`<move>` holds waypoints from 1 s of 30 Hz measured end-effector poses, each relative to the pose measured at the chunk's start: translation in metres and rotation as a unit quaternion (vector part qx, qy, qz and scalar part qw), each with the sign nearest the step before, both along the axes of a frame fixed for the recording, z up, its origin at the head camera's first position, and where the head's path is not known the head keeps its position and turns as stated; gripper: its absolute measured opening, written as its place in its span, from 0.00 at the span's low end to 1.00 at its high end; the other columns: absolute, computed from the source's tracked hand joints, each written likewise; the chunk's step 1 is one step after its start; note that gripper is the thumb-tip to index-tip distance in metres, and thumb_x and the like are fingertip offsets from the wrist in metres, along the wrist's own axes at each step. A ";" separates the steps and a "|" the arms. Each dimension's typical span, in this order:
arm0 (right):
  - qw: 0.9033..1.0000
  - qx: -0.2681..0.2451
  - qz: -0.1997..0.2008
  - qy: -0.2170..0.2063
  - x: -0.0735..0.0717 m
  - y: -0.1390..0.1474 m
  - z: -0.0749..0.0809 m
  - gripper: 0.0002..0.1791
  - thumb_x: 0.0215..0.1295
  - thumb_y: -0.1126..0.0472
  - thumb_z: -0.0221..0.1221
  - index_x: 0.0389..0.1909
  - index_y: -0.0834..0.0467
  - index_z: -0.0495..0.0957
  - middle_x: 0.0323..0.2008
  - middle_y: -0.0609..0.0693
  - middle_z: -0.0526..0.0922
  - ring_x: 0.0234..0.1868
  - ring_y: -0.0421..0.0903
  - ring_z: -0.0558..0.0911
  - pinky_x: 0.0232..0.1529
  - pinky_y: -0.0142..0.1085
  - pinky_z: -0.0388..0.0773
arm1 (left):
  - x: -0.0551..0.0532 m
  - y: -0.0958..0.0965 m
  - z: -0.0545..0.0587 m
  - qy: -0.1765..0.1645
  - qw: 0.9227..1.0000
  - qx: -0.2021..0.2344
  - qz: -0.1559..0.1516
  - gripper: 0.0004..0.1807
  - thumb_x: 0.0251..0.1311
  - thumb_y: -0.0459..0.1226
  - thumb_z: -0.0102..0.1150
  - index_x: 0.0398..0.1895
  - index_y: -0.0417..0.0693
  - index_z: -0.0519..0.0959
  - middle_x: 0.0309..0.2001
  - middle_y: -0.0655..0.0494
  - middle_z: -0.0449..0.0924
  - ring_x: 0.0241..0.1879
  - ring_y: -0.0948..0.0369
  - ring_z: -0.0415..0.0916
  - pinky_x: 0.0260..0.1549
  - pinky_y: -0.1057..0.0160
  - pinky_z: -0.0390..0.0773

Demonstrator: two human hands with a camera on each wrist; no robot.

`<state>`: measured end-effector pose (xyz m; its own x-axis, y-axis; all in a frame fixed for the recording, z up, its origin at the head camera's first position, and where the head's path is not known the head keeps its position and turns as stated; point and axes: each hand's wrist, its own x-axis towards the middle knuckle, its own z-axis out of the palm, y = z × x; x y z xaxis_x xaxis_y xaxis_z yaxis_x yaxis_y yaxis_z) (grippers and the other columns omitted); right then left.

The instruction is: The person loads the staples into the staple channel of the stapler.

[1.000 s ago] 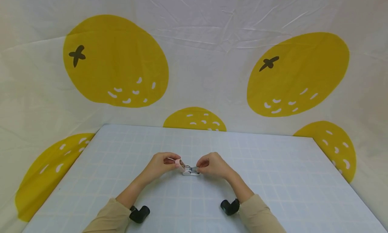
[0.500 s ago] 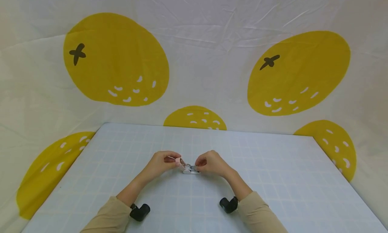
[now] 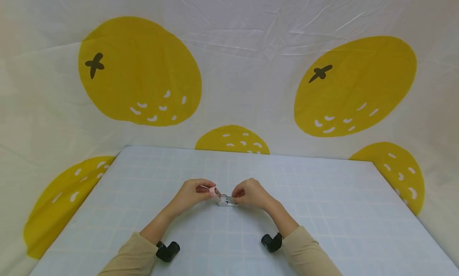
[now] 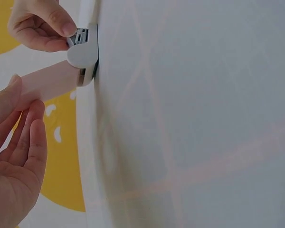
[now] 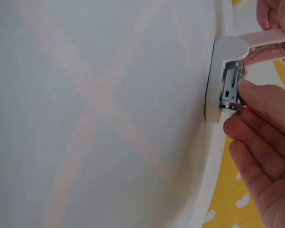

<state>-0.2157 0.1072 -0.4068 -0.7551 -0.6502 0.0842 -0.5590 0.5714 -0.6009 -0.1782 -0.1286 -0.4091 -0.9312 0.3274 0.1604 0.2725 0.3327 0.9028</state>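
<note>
A small stapler stands on the table with its white base (image 3: 223,204) down and its pink top arm (image 4: 50,81) swung up and back. My left hand (image 3: 191,193) grips the end of that pink arm between thumb and fingers. At the other end, the thumb and fingertips of my right hand (image 3: 251,194) pinch at the front of the bare metal magazine (image 5: 231,83). In the right wrist view a small dark bit shows beside the thumb, and the fingers partly cover the magazine's front end.
The table (image 3: 322,212) has a pale blue cloth with a light grid. Behind it hangs a white curtain (image 3: 247,80) printed with big yellow fruits. Black wrist cameras sit at both sleeves, close over the near part of the table.
Both hands keep their hold on the stapler, which stays open in place. The view shifts slightly; hands barely move.
</note>
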 end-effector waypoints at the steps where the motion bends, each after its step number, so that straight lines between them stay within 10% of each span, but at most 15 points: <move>1: 1.000 0.000 0.001 0.000 0.000 0.001 0.000 0.02 0.52 0.66 0.67 0.28 0.60 0.85 0.23 0.44 0.82 0.24 0.37 0.74 0.28 0.28 0.75 | 0.000 0.000 0.000 -0.003 1.000 -0.002 0.002 0.15 0.53 0.32 0.65 0.45 0.34 0.79 0.44 0.44 0.80 0.40 0.53 0.79 0.39 0.65 0.79; 19: 0.999 -0.013 -0.019 -0.028 -0.002 0.008 -0.008 0.07 0.50 0.65 0.69 0.31 0.61 0.84 0.27 0.47 0.83 0.26 0.37 0.76 0.30 0.28 0.76 | -0.005 -0.001 -0.010 -0.004 1.000 -0.010 0.011 0.17 0.54 0.35 0.65 0.46 0.36 0.79 0.45 0.46 0.81 0.41 0.55 0.79 0.40 0.64 0.79; 30: 0.987 -0.076 -0.073 -0.121 -0.006 0.014 -0.020 0.14 0.44 0.69 0.71 0.35 0.66 0.84 0.27 0.49 0.83 0.26 0.38 0.78 0.29 0.29 0.77 | -0.005 0.004 -0.012 -0.022 0.999 0.001 0.025 0.17 0.54 0.35 0.65 0.46 0.38 0.80 0.44 0.49 0.81 0.40 0.56 0.79 0.40 0.64 0.80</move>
